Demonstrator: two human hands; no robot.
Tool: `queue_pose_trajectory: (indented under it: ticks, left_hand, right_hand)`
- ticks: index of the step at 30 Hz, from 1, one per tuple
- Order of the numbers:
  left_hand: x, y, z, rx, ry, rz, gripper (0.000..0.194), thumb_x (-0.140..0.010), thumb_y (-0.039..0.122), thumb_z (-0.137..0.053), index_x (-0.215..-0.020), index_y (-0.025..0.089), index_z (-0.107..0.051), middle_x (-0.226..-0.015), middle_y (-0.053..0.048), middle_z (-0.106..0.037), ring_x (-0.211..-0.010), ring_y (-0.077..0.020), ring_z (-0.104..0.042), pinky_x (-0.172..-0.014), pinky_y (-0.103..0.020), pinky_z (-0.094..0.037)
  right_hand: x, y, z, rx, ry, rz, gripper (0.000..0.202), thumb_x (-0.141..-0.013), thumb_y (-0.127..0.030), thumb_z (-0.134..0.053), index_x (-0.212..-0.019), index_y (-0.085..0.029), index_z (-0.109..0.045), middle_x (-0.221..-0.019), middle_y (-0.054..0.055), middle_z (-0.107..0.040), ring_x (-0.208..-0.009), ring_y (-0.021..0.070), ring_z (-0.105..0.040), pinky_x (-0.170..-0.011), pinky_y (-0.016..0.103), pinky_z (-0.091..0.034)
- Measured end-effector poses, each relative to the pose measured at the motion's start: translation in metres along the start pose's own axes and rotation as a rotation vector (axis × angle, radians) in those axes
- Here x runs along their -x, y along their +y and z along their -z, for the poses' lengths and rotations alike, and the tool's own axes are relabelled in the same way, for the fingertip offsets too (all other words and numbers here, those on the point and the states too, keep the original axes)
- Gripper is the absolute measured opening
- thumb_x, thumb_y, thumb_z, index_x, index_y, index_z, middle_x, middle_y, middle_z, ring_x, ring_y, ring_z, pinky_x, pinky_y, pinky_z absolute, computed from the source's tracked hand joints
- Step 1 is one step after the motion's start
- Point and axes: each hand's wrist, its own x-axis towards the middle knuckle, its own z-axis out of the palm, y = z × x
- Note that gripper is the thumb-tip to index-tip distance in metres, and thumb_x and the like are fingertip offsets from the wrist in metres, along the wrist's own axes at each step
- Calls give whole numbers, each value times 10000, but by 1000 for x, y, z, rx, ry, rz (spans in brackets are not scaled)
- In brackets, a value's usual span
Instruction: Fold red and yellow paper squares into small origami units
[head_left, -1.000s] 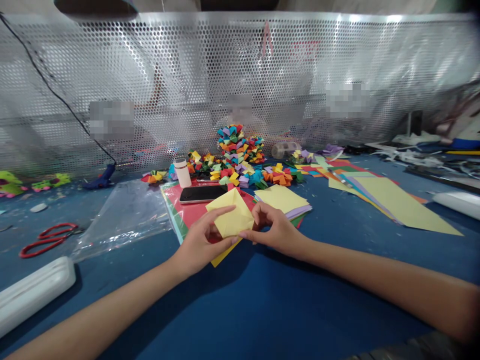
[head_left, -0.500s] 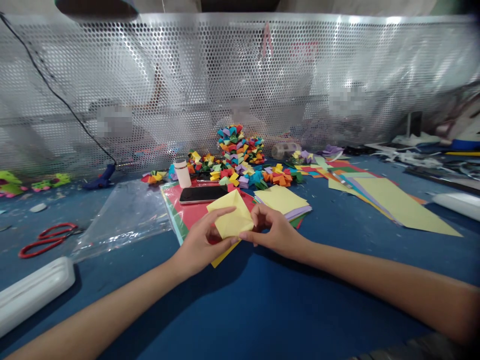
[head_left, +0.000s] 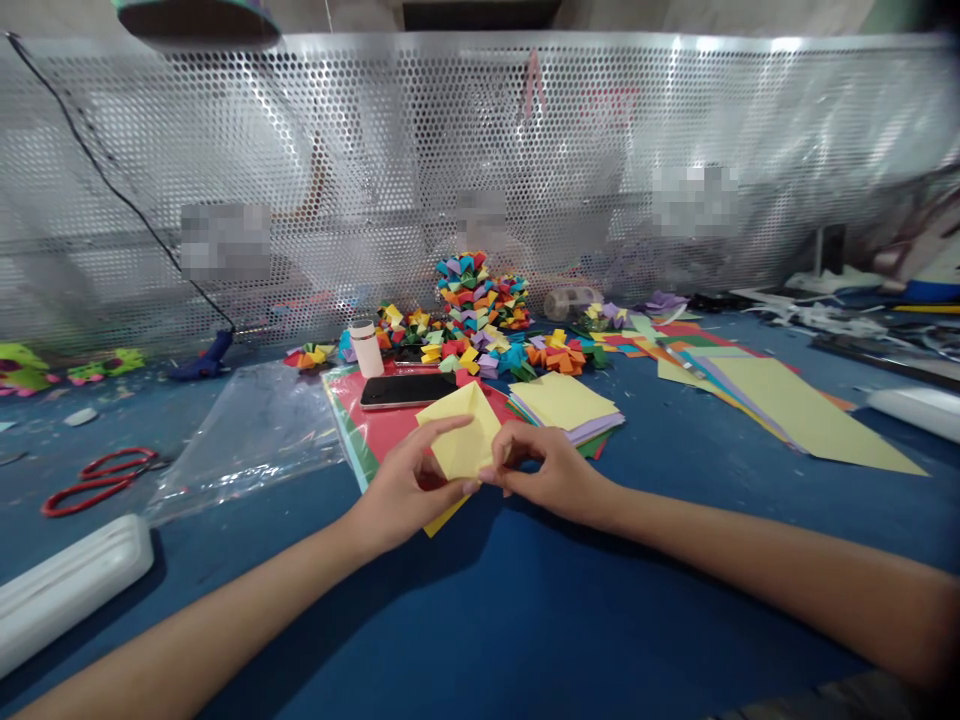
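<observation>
A creased yellow sheet of origami paper (head_left: 466, 440) is held up between my two hands, above the blue table. My left hand (head_left: 409, 485) grips its left side, with the thumb below and the forefinger laid across its face. At the lower right corner my right hand (head_left: 551, 470) pinches the paper between thumb and forefinger. Below the held sheet, another yellow paper piece (head_left: 444, 518) pokes out; whether it joins the sheet I cannot tell. Right behind my right hand lies a stack of square papers (head_left: 562, 402), yellow on top.
A black phone (head_left: 409, 390) and a white bottle (head_left: 367, 350) rest on red sheets. Folded paper models (head_left: 469, 300) crowd the back. Red scissors (head_left: 101, 480), a plastic sleeve (head_left: 247, 440) and a white case (head_left: 75, 585) lie left. More paper sheets (head_left: 802, 410) spread at the right.
My right hand's fingers have curled in and slid slightly left along the paper's lower right edge. My left hand keeps its hold almost unmoved.
</observation>
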Motion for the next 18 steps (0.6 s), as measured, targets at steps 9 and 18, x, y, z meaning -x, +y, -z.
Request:
queue_pose_trajectory:
  ticks: [9,18]
  left_hand:
    - [-5,-2,1,381,-41,66,706,-697,231,-759,-1295,186,-386,-735,31,-576,-619,-89,-533,-538,-185,-421]
    - [-3,-1,1,408,-82,13,660,-726,151,-725,-1297,194,-395,-893,-22,-655,-816,-137,-630,-734,-246,-491]
  right_hand:
    - [2,1,2,182,8,142,200,-735,-296,-708,-898,-187,-672,-708,0,-648,-540,90,-536,-529,205,-445]
    - [-1,0,4,68,10,-53,287,-751,-421,-694,-866,-157,-703,-599,-1,-644,-438,84,-541,-431,193,-424]
